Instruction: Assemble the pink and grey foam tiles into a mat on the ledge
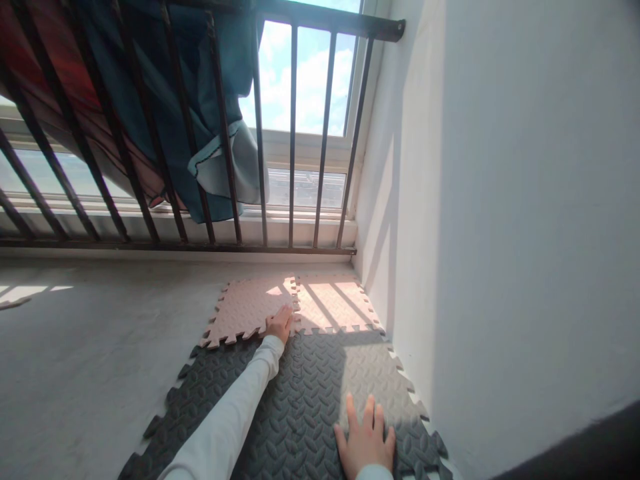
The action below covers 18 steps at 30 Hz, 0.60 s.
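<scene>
Down on the floor, the left hand (280, 323) presses flat on a pink mat (250, 308) — its row running sideways along the railing (280, 250) — while the right hand (365, 443) lies open-fingered on the grey mat (305, 393), gripping nothing.

- Right: white wall (500, 200) runs just beside the mat edge; no lateral room past the grey foam tiles (300, 413) on that side.
- Ahead: black railing (260, 133) closes off the far end; narrow gaps between its bars, part-blocked by blue cloth (200, 100) hung over them.
- Pink foam tiles (330, 303) fill the corner up to railing base and wall.
- Left: bare concrete floor (90, 347), open, wide passage.
- Left hand (280, 325) flat on the pink/grey seam; right hand (365, 443) flat on grey tile, close to wall.
- Left sleeve (235, 413) crosses the grey tiles diagonally.
</scene>
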### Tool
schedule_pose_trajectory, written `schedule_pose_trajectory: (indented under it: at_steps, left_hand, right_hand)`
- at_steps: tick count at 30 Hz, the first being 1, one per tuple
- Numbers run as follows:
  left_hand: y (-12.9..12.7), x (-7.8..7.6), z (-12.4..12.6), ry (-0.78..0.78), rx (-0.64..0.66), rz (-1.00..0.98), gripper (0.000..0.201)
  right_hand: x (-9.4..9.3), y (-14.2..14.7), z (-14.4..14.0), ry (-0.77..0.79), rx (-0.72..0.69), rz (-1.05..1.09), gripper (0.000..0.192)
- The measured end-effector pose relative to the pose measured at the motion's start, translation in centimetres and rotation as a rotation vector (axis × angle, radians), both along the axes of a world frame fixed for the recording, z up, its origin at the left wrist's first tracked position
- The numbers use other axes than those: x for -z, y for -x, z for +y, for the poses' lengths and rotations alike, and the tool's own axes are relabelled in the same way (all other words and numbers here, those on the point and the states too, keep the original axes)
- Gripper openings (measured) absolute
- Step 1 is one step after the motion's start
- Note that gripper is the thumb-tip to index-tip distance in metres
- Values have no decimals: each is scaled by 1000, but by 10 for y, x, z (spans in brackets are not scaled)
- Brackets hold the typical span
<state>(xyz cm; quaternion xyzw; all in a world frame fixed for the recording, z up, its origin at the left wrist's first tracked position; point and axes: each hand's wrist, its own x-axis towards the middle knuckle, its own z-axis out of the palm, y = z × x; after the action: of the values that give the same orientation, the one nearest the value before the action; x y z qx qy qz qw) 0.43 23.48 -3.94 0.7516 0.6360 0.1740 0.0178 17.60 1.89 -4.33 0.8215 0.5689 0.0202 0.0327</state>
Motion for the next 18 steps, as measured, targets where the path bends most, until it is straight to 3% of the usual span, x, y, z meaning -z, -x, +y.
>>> schedule_pose_trajectory:
  at_steps: [2,4,8,12,18]
  left_hand:
    - [1,-2,1,-88,-10,-60,40]
    - [3,1,0,-113,83,-68,39]
    - [8,16,-7,1,286,2,38]
    - [6,22,-8,206,203,97,39]
    - [-4,7,9,243,174,163,37]
  right_hand:
    - [0,0,0,1,-4,1,47]
    - [0,1,1,4,-7,4,47]
    - [0,1,1,8,-1,-4,47]
    - [-2,2,0,8,8,-17,46]
    - [-2,2,0,15,7,-2,47]
